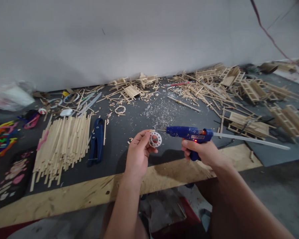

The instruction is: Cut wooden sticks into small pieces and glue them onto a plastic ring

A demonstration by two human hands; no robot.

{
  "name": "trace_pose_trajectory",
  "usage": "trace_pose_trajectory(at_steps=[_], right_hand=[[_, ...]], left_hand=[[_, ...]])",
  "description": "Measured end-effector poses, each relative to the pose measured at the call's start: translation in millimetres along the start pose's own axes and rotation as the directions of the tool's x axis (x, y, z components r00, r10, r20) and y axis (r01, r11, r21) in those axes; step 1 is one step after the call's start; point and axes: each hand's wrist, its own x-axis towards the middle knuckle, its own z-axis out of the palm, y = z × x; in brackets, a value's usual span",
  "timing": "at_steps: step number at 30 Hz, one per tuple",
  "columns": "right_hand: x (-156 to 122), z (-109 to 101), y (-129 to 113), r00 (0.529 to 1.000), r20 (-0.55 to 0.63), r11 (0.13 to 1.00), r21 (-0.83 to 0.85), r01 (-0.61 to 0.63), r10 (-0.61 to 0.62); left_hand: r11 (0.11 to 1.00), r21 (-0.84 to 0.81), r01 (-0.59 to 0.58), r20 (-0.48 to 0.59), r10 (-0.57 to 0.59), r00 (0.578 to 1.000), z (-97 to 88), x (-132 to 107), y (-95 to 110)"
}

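Observation:
My left hand (139, 153) is closed on a small white ring-shaped piece (155, 139), held up over the front of the dark work mat (119, 136). My right hand (203, 152) grips a blue hot glue gun (189, 133) by its handle. A long glue stick pokes out of the gun's back toward the right. The gun's nozzle points left and its tip sits right at the ring's edge. A red light glows on the gun.
A stack of thin wooden sticks (62, 144) lies at the left, with blue cutters (97, 141) beside it. Stick scraps and small stick-built ladders and frames (249, 89) litter the back and right. Coloured craft bits (0, 137) sit at far left. The plywood table edge (94, 192) runs along the front.

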Motion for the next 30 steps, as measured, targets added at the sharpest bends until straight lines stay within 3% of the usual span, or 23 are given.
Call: trace_pose_trajectory(at_steps=[30], right_hand=[[-1.3, 3.3, -3.4, 0.999, 0.040, 0.984, -0.175, 0.037, -0.030]], left_hand=[[1.000, -0.003, 0.017, 0.009, -0.017, 1.000, 1.8, -0.9, 0.2]])
